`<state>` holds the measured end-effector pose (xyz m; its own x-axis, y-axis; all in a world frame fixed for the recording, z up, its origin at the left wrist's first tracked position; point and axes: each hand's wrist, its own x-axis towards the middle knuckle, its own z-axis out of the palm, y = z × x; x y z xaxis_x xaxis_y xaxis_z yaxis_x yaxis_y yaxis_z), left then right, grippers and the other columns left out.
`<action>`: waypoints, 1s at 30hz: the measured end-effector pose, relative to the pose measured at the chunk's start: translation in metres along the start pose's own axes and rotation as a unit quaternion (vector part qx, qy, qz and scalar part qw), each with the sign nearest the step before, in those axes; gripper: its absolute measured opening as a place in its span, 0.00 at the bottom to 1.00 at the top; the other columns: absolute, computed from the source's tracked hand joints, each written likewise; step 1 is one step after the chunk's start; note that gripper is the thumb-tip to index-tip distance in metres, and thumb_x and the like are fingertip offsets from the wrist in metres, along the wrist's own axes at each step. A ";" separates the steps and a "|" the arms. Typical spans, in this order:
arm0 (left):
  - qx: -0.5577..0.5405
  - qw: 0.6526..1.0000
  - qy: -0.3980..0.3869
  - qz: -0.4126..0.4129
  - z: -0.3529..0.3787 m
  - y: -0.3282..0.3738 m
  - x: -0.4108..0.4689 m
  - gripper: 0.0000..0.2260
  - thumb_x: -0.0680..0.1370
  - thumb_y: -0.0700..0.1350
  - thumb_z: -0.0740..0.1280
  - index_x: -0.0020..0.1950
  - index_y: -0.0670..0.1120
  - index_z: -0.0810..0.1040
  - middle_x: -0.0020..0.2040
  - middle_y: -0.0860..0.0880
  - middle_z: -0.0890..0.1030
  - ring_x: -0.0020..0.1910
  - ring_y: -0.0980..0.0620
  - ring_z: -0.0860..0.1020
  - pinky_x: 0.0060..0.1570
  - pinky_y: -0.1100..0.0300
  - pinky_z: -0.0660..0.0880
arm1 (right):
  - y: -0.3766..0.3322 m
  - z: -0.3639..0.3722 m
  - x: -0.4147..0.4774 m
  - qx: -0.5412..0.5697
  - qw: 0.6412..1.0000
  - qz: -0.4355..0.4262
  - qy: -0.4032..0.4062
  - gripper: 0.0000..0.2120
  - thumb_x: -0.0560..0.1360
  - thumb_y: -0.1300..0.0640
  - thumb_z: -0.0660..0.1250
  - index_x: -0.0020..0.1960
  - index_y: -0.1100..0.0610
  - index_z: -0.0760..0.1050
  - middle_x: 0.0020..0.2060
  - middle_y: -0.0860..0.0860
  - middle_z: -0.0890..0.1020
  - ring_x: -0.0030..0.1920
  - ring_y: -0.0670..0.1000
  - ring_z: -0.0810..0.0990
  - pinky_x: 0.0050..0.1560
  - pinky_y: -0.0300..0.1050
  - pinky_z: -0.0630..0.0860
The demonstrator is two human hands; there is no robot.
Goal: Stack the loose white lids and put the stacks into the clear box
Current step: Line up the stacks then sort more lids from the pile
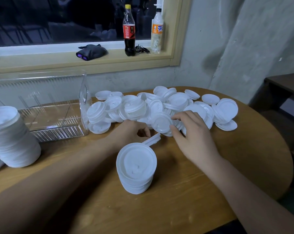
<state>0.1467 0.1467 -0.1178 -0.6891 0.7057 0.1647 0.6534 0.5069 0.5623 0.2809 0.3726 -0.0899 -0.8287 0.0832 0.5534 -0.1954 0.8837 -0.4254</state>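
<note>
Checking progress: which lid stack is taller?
The stack at the left edge, beside the clear box; the stack nearest the person is clearly shorter.

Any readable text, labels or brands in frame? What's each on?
"芬" on the orange label of the pale bottle; the next character turns out of view.
Red label of the cola bottle: print too blurred to read.
No text seen on the white lids or the clear box.

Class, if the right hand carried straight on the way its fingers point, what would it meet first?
The tilted lid at the near edge of the pile. The right hand points up-left at it; fingertips look at its rim, though contact is unclear.
</note>
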 end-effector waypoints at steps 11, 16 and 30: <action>-0.020 0.999 -0.037 -0.028 -0.004 0.006 -0.005 0.07 0.78 0.55 0.78 0.49 0.53 0.87 0.43 0.59 0.86 0.46 0.60 0.84 0.48 0.61 0.83 | 0.009 0.028 0.024 -0.092 0.995 0.024 -0.004 0.15 0.80 0.49 0.74 0.63 0.54 0.80 0.58 0.50 0.80 0.60 0.55 0.76 0.62 0.55 0.73; 0.008 0.999 -0.022 -0.045 -0.008 0.009 -0.005 0.04 0.79 0.49 0.77 0.45 0.54 0.85 0.42 0.60 0.85 0.45 0.59 0.84 0.49 0.59 0.84 | 0.008 0.029 0.023 -0.073 0.996 0.042 0.008 0.15 0.80 0.51 0.75 0.63 0.56 0.81 0.58 0.51 0.78 0.59 0.54 0.76 0.63 0.55 0.75; -0.123 0.973 0.140 -0.136 -0.085 0.035 -0.064 0.06 0.81 0.43 0.75 0.45 0.52 0.87 0.43 0.56 0.87 0.42 0.51 0.84 0.48 0.53 0.80 | -0.022 -0.003 0.008 0.123 0.984 0.101 -0.085 0.06 0.79 0.51 0.77 0.51 0.47 0.79 0.49 0.40 0.83 0.55 0.42 0.79 0.52 0.32 0.73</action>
<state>0.1874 0.0771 -0.0399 -0.9071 0.3821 0.1765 0.3632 0.4985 0.7871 0.2805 0.3549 -0.0736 -0.9353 0.1483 0.3214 -0.1222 0.7170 -0.6863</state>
